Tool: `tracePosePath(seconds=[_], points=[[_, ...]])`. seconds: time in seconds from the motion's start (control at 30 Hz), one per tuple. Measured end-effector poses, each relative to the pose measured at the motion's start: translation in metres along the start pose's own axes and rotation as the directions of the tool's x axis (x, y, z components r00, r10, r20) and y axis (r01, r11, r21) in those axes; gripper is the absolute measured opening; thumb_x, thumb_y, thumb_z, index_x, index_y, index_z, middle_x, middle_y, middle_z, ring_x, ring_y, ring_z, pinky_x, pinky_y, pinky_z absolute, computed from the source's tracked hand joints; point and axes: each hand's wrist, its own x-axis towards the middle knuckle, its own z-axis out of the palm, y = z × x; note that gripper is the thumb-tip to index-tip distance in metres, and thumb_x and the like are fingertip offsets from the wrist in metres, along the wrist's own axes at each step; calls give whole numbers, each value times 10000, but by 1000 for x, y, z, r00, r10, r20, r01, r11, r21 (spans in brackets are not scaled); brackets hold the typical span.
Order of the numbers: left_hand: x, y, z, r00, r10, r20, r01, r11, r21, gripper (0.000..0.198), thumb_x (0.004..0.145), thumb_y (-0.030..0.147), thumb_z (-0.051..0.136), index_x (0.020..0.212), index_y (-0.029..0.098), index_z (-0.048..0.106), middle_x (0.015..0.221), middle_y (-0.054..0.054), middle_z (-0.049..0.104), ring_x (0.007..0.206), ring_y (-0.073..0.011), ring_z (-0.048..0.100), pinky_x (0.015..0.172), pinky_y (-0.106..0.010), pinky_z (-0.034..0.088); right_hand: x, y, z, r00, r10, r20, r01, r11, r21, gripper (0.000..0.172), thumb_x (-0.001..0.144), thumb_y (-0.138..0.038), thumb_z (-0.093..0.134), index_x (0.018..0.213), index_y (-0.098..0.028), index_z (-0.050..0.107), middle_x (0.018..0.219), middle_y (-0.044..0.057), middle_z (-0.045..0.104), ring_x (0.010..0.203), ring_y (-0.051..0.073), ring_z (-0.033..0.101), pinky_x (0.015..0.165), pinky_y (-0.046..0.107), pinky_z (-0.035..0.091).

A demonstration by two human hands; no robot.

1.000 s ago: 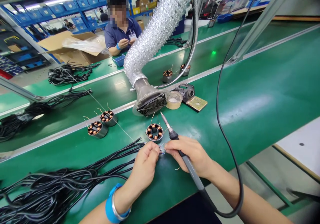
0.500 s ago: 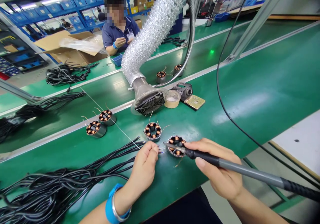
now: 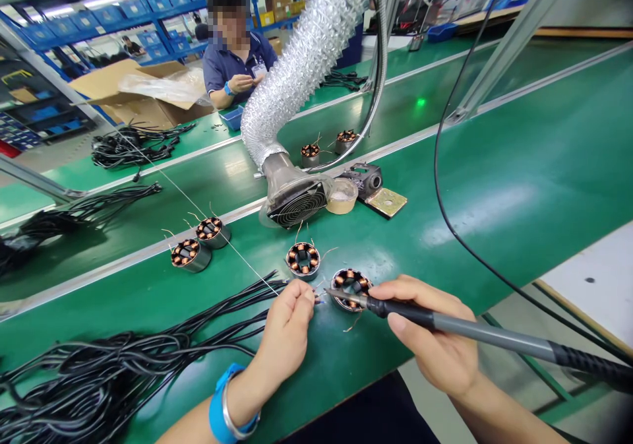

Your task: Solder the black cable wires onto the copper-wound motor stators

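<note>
My left hand (image 3: 289, 325) is closed in a pinch on a thin strand of solder wire (image 3: 247, 264) that runs down from the upper left. Short wire ends with a blue tip stick out past its fingertips; what else is inside the pinch is hidden. My right hand (image 3: 435, 338) grips a soldering iron (image 3: 487, 335), its tip close to those wire ends. Under the iron's tip lies a motor stator with copper coils (image 3: 350, 279), partly covered by the iron. A second stator (image 3: 302, 259) stands just behind my left fingertips.
Black cables (image 3: 93, 384) spread over the green bench at left. Two stators (image 3: 198, 246) stand by the metal rail. A fume duct (image 3: 297, 68), a tub (image 3: 341, 200) and an iron stand (image 3: 368, 180) are behind my hands. A co-worker (image 3: 240, 61) sits opposite.
The iron's tip has shifted very slightly beside the wire ends. Beyond the rail, two stators and a bundle of black cables have slid a little to the left.
</note>
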Motion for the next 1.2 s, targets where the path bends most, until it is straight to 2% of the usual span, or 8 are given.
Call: tracePosePath(seconds=[0.4, 0.77, 1.2], points=[[0, -4, 0, 1000, 17, 10, -17, 1000, 24, 318, 918, 472, 509, 755, 201, 477, 587, 79, 308, 482, -81, 220, 455, -201, 217, 1, -5, 3, 998, -56, 42, 57, 998, -4, 200, 826, -155, 539, 975, -183, 669, 708, -7, 617, 558, 100, 552, 499, 230, 413], [1, -8, -1, 1000, 28, 2, -28, 999, 43, 314, 923, 470, 500, 762, 201, 487, 586, 78, 314, 483, -84, 227, 459, -202, 222, 1, -18, 10, 971, -231, 54, 234, 971, -55, 267, 765, -73, 507, 956, -150, 677, 621, 31, 577, 501, 137, 499, 465, 274, 396], [0, -8, -1, 1000, 14, -1, -14, 999, 31, 315, 919, 468, 511, 759, 197, 484, 602, 71, 342, 490, -80, 251, 458, -195, 234, 2, -19, 4, 976, -215, 24, 216, 975, -49, 281, 752, -96, 515, 971, -174, 673, 628, 18, 599, 487, 141, 517, 456, 275, 411]])
